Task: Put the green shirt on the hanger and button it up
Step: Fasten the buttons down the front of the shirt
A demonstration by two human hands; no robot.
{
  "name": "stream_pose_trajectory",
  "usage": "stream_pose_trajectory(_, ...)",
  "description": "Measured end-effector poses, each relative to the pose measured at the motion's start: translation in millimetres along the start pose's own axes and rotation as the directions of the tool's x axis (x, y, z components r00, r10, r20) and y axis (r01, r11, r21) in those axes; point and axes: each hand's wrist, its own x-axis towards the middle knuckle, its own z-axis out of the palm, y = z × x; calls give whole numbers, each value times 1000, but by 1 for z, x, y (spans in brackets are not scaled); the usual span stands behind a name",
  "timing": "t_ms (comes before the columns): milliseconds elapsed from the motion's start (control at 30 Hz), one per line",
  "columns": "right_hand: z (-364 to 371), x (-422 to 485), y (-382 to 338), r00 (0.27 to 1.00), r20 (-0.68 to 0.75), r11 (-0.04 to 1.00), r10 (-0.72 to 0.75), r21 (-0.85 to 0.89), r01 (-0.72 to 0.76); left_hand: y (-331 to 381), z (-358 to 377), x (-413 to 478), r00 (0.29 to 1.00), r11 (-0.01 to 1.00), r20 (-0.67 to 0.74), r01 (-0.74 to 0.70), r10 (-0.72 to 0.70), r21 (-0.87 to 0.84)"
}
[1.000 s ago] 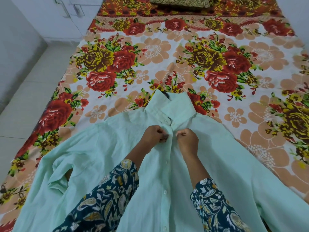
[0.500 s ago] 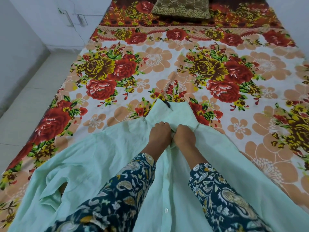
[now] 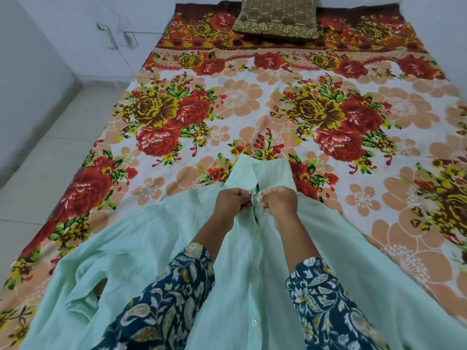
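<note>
Green shirt (image 3: 151, 248): front up on the floral bedsheet (image 3: 328, 127), collar (image 3: 262, 170) far, hem near.
Placket (image 3: 255, 274): runs near to far, passing between the hands.
Left hand (image 3: 233, 203): fingers curled, pinching the left front edge just below the collar.
Right hand (image 3: 278, 202): pinching the right edge likewise, just beside the left hand.
Nearer hand: neither; both seem to meet at the top button.

No readable text, label, brand or number anywhere
</note>
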Motion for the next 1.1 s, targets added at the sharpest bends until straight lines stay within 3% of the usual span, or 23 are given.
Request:
stream_pose_trajectory(333,1,-9,-2,981,62,941,185,277,-195,-19,5,-16,973,949,17,-227,229,217)
stream_pose_trajectory(500,-1,-11,3,994,30,969,104,222,-108,-12,4,-15,988,981,62,-149,143,121)
stream_pose_trajectory(667,-5,-12,10,999,-32,984,44,173,-38,0,7,-7,990,947,133,-79,38,312)
stream_pose_trajectory(867,-3,-14,16,999,-34,989,-18,146,23,0,7,-4,979,840,174,-183,108,511)
stream_pose_trajectory(967,-1,-15,18,997,-55,995,-60,73,64,0,7,-4,975,825,191,-201,115,529)
stream_pose_trajectory(1100,-5,-11,17,991,-132,993,-15,114,31,4,4,-8,975,874,204,-172,85,455)
